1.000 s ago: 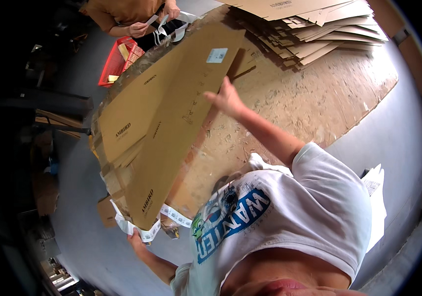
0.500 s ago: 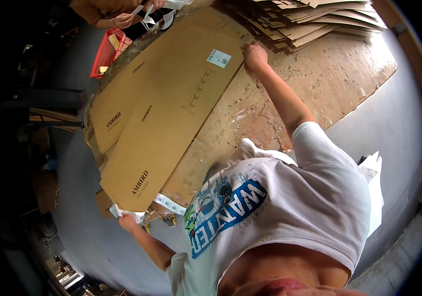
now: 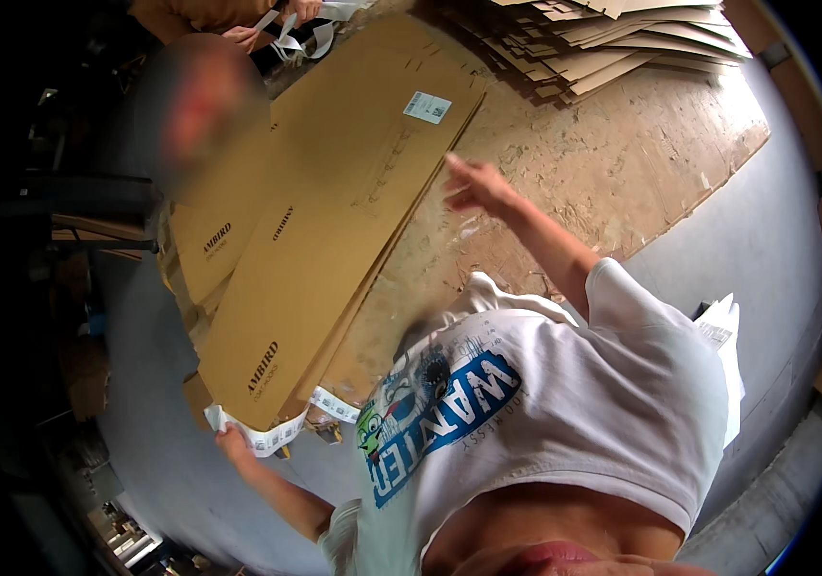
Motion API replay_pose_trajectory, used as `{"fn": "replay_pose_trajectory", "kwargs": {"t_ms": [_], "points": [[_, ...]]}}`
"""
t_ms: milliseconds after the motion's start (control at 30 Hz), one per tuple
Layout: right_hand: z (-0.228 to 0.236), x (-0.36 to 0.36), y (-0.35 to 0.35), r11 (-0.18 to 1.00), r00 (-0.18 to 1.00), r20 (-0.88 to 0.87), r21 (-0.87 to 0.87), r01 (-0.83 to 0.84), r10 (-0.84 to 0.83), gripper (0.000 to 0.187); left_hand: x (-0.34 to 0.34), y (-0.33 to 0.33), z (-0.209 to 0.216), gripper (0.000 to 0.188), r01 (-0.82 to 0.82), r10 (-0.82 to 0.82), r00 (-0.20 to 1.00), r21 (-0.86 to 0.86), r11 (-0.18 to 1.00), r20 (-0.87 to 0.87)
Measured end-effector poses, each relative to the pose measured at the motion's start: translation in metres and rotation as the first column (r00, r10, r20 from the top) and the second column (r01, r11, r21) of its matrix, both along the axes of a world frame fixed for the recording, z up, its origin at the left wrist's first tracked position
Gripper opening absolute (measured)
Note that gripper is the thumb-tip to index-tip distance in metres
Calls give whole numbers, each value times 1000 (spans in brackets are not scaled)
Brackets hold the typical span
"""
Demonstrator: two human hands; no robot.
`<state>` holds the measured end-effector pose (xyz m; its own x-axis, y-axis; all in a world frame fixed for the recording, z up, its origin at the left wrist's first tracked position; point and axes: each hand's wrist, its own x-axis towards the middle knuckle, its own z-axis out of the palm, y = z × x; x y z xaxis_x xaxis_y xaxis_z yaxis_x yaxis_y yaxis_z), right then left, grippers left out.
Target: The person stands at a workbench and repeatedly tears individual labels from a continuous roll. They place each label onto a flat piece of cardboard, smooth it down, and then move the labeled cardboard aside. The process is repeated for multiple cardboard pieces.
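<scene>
A long flat brown cardboard box blank (image 3: 334,240) with dark print lies slantwise on the worktable, on top of other flat cardboard. Near its far right edge is a white sticker label (image 3: 427,108). Close to the near left corner of the cardboard, my left hand (image 3: 231,441) grips one end of a white strip of labels (image 3: 272,440), which curves below the cardboard's edge. My right hand (image 3: 476,186) is beside the cardboard's right edge, fingers apart and holding nothing; whether a fingertip touches the edge is unclear.
Flattened cardboard pieces are stacked (image 3: 613,48) at the far right of the worn, scarred tabletop (image 3: 613,163). Across the table, another person's hands (image 3: 301,10) handle white strips. A round blurred patch hides the area at the far left. White papers (image 3: 718,331) are at my right side.
My right hand has let go of the cardboard's far right corner and moved nearer to me along its edge. My left hand has shifted slightly left and down, with more of the label strip showing.
</scene>
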<state>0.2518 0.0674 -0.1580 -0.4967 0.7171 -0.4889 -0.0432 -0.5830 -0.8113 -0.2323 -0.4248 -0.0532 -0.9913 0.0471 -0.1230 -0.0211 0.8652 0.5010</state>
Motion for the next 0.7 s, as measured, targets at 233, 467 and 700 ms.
{"fn": "replay_pose_trajectory", "kwargs": {"t_ms": [233,467,700], "points": [[48,-94,-59,987,970,-231,118,105,-75,35,-10,-41,39,43,8,-14,987,39,999,161],[181,-6,-23,746,882,-430,519,417,-194,33,114,10,3,47,-39,-260,936,802,596,239],[170,42,29,372,598,-608,469,801,-523,31,326,290,60,45,32,-589,789,946,324,174]]}}
